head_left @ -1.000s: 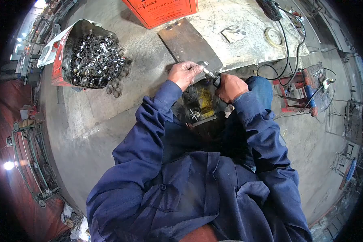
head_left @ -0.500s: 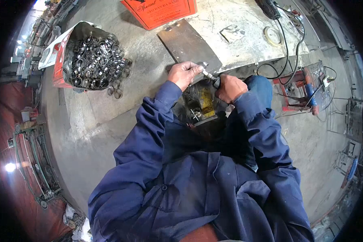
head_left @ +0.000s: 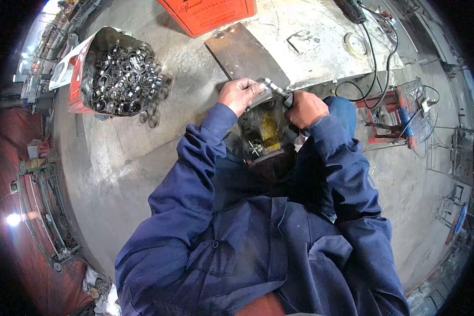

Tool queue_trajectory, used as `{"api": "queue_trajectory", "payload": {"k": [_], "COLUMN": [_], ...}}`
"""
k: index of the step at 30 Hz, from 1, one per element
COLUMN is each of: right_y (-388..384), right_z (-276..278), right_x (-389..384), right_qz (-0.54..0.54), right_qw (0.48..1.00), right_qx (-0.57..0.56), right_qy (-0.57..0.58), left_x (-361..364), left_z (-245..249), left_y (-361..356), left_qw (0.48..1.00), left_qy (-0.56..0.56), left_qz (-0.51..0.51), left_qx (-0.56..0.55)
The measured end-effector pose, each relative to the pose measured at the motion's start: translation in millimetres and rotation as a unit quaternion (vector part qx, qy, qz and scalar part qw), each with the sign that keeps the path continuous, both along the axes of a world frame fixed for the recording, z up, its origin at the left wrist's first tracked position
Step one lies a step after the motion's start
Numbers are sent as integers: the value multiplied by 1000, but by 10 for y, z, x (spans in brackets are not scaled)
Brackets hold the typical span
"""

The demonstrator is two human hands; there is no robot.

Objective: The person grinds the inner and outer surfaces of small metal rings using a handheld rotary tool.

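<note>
My left hand (head_left: 239, 95) pinches a small metal piece (head_left: 267, 82) between thumb and fingers; most of it is hidden. A tool with a dark handle and silver shaft (head_left: 278, 91) is in the closed grip of my right hand (head_left: 306, 109). Its shaft points up and left, with its tip right at the small metal piece. Just below both hands stands a dark fixture with a yellow part (head_left: 269, 131), between my knees. A dark metal plate (head_left: 246, 55) lies beyond the hands.
On the left, an open metal can (head_left: 77, 87) holds many small metal rings (head_left: 122, 79), some spilled beside it. An orange-red can (head_left: 210, 16) stands ahead. A tape roll (head_left: 356, 45) and a corded black tool (head_left: 349, 10) lie on the pale board. A red stand (head_left: 387, 117) is at right.
My right hand has shifted slightly right and the tool's shaft has turned a little, showing more clearly. The left hand stays nearly in place, still pinching the metal piece.
</note>
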State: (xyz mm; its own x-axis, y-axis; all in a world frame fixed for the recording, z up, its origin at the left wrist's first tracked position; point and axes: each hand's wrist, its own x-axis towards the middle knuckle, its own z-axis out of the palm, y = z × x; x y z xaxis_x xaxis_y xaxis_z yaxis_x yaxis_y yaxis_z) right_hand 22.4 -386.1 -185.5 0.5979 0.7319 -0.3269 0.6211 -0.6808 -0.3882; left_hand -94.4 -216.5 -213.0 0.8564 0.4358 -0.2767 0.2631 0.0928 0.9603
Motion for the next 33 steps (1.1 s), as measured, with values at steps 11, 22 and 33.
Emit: {"api": "queue_trajectory", "payload": {"k": [11, 22, 33], "right_y": [-16, -326, -297], "right_z": [-116, -263, 439], "right_x": [20, 222, 13], "right_qz": [28, 7, -48], "right_qw": [999, 993, 975], "right_qx": [16, 115, 110], "right_qy": [-16, 38, 189], "left_x": [-35, 163, -329], "left_z": [-5, 392, 1996], "left_y": [-4, 273, 1795], "left_qw": [1000, 988, 846], "left_qy": [-5, 35, -35], "left_qz": [-3, 17, 189], "left_qx": [-25, 150, 497]}}
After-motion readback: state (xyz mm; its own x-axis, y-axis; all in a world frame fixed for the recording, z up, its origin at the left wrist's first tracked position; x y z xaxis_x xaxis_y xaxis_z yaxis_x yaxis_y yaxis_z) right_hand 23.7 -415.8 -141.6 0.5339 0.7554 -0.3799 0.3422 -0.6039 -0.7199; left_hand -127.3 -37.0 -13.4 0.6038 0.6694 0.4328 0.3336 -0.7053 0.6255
